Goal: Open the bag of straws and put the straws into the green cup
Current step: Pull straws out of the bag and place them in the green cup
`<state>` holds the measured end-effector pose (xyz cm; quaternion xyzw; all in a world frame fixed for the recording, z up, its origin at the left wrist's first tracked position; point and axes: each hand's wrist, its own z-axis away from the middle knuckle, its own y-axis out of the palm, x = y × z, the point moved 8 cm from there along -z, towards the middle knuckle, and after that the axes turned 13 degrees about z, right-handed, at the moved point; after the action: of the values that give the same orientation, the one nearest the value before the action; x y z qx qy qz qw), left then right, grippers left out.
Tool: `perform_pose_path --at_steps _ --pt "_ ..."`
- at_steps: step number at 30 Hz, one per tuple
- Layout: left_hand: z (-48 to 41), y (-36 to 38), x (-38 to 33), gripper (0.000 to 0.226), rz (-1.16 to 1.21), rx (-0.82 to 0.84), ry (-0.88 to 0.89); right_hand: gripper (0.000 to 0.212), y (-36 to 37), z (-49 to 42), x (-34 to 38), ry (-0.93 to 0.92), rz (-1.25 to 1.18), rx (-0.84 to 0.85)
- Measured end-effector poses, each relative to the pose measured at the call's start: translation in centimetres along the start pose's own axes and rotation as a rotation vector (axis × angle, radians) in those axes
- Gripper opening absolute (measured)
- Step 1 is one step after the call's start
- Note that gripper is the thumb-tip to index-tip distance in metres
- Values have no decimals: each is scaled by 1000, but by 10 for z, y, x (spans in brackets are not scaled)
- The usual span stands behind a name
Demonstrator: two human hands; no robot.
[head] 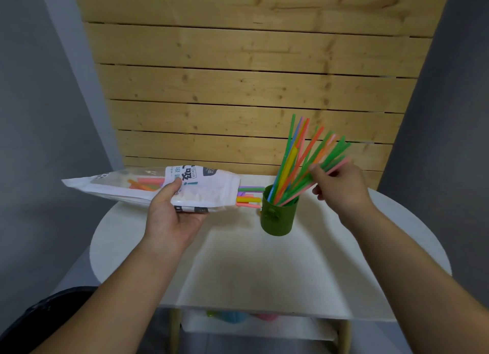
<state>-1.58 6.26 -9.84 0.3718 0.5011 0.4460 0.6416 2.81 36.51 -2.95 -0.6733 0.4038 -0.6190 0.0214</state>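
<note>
Dark shape (39,314) at lower left, cut off by the frame, can't identify. Shelf (264,327) under the counter (251,269) holds blurred coloured items, unreadable. Left hand (172,216) grips the bag (211,189) from below, thumb on top and covering part of the print. Bag is held sideways over the counter, mouth toward the cup (279,216). Straw ends (248,198) poke out of the mouth, just beside the cup rim. Cup is upright on the counter. Straws (291,165) fan out of it, leaning right. Right hand (341,187) pinches a few green and pink ones near the tops, exact count unclear. Slat wall (238,75) behind.
</note>
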Motion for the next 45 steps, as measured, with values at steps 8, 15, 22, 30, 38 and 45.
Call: perform_pose_path --at_steps 8,15,22,30,38,45 --pt "2 4 -4 21 -1 30 24 29 18 10 -29 164 -205 153" --pt "7 10 2 18 -8 56 18 42 31 58 -31 357 -98 502" --pt "13 14 14 16 -18 38 -14 23 47 70 19 155 -381 462" --pt "14 12 13 16 -42 27 -22 10 51 64 17 171 -392 406" --pt "13 14 11 16 -44 46 -20 27 54 78 26 116 -404 478" --pt "17 14 14 13 -53 44 -26 14 44 75 35 -9 -258 345"
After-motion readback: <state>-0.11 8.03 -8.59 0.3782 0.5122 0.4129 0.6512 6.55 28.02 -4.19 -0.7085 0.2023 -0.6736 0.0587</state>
